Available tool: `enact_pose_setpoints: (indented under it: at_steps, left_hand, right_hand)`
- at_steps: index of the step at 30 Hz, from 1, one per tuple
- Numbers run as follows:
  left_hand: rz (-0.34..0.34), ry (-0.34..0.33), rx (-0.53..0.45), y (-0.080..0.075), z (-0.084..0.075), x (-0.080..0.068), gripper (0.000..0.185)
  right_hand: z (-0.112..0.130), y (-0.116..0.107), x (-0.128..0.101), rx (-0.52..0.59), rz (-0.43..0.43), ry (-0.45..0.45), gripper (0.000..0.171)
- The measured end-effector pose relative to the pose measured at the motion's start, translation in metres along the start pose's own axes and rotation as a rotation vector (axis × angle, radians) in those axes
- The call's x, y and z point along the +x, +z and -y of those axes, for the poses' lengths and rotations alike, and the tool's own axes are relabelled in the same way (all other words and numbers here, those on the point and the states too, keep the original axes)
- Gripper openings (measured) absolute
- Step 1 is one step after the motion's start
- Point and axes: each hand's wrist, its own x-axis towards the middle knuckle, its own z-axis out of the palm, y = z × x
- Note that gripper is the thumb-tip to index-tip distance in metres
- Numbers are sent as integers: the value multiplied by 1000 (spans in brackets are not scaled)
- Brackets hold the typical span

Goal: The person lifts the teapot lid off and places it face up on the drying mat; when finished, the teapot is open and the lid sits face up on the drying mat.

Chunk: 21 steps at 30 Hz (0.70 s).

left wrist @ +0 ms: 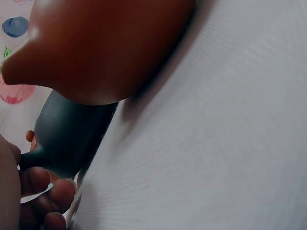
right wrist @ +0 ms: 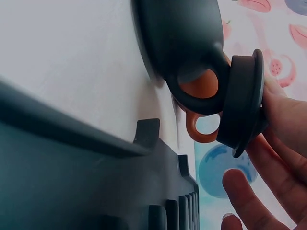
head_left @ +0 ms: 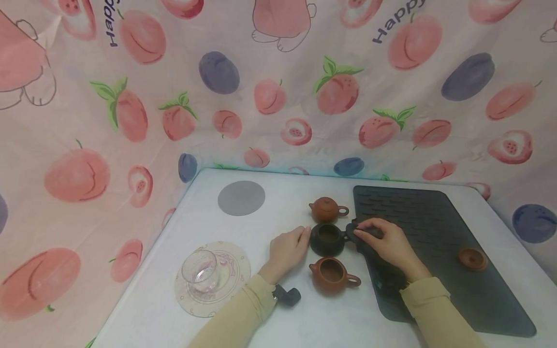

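We are working on the black teapot (head_left: 327,239) in the middle of the white counter (head_left: 143,309). It sits between two brown teapots: one with its lid on (head_left: 327,209) behind it, and an open one (head_left: 331,274) in front of it. The black teapot has no lid on; its top is open.

Our left hand (head_left: 288,250) lies by the spout side of the black teapot. Its fingers are nearly straight and the tips touch the pot, as if to keep it from sliding. It does not wrap round anything.

Our right hand (head_left: 387,240) is at the handle side, at the edge of the dark ribbed mat (head_left: 435,217). It pinches the black lid (right wrist: 242,98) between thumb and fingers. The right wrist view shows the lid on its edge, right beside the pot's round handle.

We think the step in hand is bringing the lid to its pot. Next, the lid would need to be laid flat and set over the open top, while the left hand keeps the pot steady.

A brown lid (head_left: 472,258) lies alone on the mat, well apart. A glass cup (head_left: 200,271) stands on a round coaster (head_left: 235,280) to the left.
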Motion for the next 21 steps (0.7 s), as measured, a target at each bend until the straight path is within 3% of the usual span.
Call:
enact_pose_setpoints:
  at_steps: [21]
  left_hand:
    - [-1, -5, -7, 0, -1, 0, 43]
  right_hand:
    - [-11, 0, -7, 34, -16, 47, 44]
